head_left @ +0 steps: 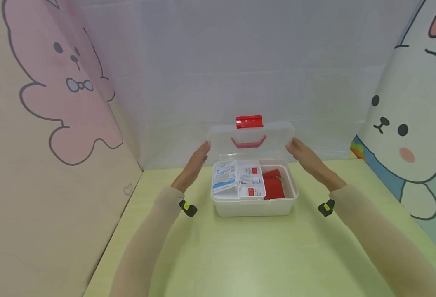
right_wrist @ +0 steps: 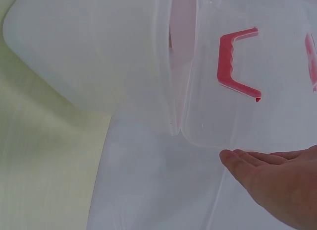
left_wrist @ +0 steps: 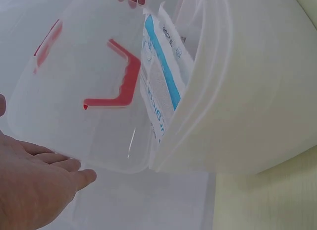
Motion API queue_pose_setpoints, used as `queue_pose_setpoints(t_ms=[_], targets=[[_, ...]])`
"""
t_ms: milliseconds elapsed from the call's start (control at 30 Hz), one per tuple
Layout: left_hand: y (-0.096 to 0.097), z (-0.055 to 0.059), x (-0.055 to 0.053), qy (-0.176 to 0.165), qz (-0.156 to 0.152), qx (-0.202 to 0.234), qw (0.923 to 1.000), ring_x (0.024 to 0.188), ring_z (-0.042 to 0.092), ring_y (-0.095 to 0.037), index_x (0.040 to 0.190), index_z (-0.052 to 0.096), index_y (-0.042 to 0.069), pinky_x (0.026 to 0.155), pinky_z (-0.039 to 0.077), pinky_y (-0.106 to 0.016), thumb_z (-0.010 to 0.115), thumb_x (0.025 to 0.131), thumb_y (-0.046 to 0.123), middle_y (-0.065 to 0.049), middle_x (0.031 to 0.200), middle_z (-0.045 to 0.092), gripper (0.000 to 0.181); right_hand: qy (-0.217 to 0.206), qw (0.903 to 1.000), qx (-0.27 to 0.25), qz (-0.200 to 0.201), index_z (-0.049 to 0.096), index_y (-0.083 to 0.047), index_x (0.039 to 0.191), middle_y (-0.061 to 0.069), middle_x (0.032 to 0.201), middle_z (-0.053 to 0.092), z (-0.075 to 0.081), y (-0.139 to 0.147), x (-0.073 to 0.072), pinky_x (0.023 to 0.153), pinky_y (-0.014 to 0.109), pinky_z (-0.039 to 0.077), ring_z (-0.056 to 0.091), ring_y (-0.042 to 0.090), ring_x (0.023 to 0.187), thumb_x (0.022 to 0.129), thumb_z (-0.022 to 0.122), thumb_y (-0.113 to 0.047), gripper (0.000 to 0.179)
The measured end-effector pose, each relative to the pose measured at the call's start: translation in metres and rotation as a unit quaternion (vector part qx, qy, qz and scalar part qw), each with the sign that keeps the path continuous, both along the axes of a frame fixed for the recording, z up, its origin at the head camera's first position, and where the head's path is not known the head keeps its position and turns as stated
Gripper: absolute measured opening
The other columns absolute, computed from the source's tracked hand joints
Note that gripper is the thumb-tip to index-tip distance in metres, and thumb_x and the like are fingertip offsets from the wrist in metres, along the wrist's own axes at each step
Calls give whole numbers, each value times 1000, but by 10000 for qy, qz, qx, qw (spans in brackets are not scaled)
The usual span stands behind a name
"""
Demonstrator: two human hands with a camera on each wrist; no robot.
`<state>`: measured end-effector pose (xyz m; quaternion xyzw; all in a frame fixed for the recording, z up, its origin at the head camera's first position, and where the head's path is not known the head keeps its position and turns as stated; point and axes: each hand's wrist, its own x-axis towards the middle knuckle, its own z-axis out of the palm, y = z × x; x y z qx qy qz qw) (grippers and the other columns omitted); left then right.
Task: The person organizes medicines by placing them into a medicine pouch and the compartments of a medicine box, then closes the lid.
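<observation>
A white first-aid box [head_left: 255, 208] stands on the table with its clear lid [head_left: 218, 142] raised at the back. The lid carries a red handle [left_wrist: 130, 74] and a red latch [head_left: 249, 122]. On the left side of the box lie a white and blue packet marked "Surgical" [head_left: 224, 175] and a white tray [head_left: 253, 175] of small packs. A red pouch [head_left: 273, 185] sits to the right. My left hand [head_left: 195, 164], fingers extended, is at the lid's left edge. My right hand [right_wrist: 277, 178], fingers also straight, is beside its right edge. Firm contact is hard to tell.
The pale green-yellow table [head_left: 255, 255] extends in front of the box. A whitish sheet [head_left: 240, 53] hangs behind it. Side panels bear a pink cartoon figure [head_left: 73, 111] on the left and a white rabbit [head_left: 407, 107] on the right.
</observation>
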<state>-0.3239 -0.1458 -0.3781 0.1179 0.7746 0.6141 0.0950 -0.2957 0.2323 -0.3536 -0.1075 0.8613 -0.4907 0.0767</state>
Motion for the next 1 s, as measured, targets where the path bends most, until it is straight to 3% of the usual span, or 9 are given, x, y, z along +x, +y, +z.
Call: queue_pose_setpoints(t_ms=[200, 433, 600, 767, 1000], targets=[[-2, -9, 15, 17, 35, -479, 9988, 155, 3, -18, 159, 8, 23, 124, 7, -45, 28, 98, 65, 7, 167, 5, 77, 19, 9996, 239, -134, -3, -9, 158, 19, 165, 8, -6, -1, 17, 117, 66, 11, 9, 42, 151, 101, 34, -55, 82], [-5, -21, 32, 161, 167, -703, 9973, 155, 4, -24, 159, 12, 18, 122, 5, -55, 32, 96, 68, 2, 166, 10, 82, -61, 9974, 661, -297, 0, -7, 158, 21, 164, 10, -12, -4, 41, 115, 69, 11, 7, 45, 150, 100, 34, -58, 84], [-5, -30, 46, 322, 163, -794, 9962, 153, 14, -28, 159, 12, 17, 121, 11, -56, 33, 95, 69, -6, 165, 18, 85, 63, 9962, 820, -290, 2, -6, 158, 25, 162, 13, -21, -2, 52, 111, 70, 22, 17, 52, 146, 101, 38, -55, 83], [-6, -36, 54, 634, 153, -835, 9944, 151, 23, -29, 158, 17, 19, 120, 19, -55, 37, 94, 70, -8, 162, 26, 85, 242, 9955, 872, -280, 1, -3, 157, 28, 161, 12, -31, -3, 59, 106, 68, 32, 23, 57, 141, 101, 42, -50, 84], [-4, -44, 63, 970, 223, -1086, 9891, 151, 22, -27, 157, 23, 17, 121, 21, -50, 43, 98, 58, -5, 163, 24, 75, 437, 9928, 1037, -421, 6, -3, 157, 29, 159, 19, -40, -7, 67, 104, 68, 34, 28, 58, 138, 101, 43, -49, 82]])
